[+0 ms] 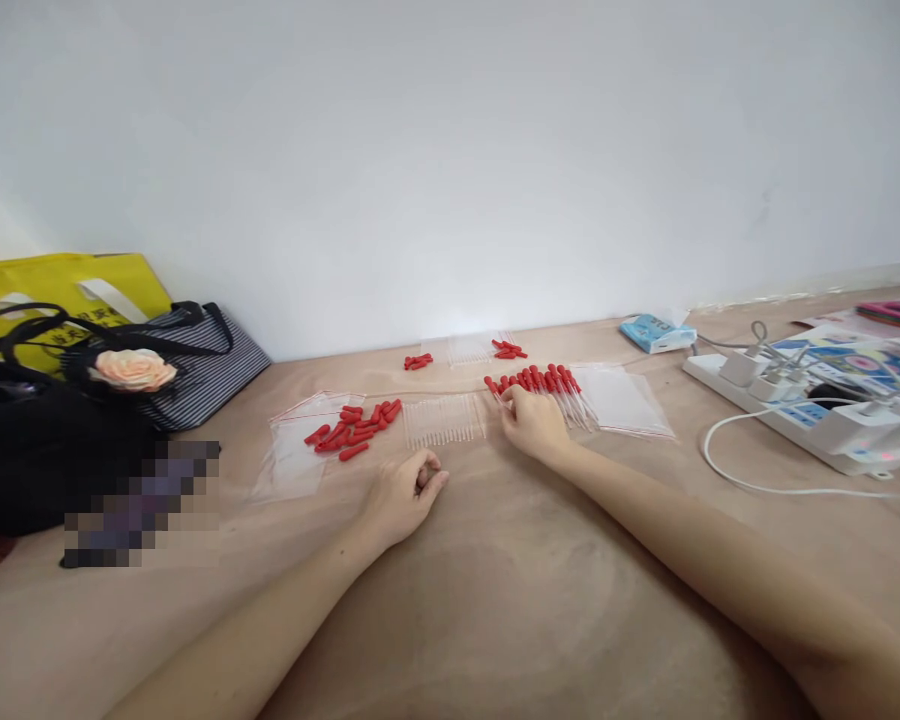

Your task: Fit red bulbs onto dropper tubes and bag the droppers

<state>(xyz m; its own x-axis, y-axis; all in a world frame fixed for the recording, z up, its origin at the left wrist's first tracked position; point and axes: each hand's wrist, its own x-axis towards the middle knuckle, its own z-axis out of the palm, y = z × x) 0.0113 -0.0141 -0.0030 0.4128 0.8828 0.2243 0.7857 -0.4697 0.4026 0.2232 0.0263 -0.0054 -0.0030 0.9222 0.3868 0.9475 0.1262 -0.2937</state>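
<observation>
My right hand (534, 424) is closed, fingertips pinching a red-bulbed dropper at the left end of a row of droppers (547, 380). Those droppers have red rubber bulbs at the far end and clear tubes pointing toward me. My left hand (401, 497) rests on the table with fingers loosely curled and nothing visible in them. Just beyond it lies a row of clear thin tubes (442, 420). Left of the tubes, a pile of loose red rubber bulbs (354, 430) lies partly on clear plastic bags (292, 455).
Farther back lie more clear tubes (471, 349) and small groups of red bulbs (418, 361). Plastic bags (626, 400), a tissue pack (656, 333) and a power strip (787, 415) with cables are on the right. At left stand a striped bag (214, 370) and a yellow bag (131, 275).
</observation>
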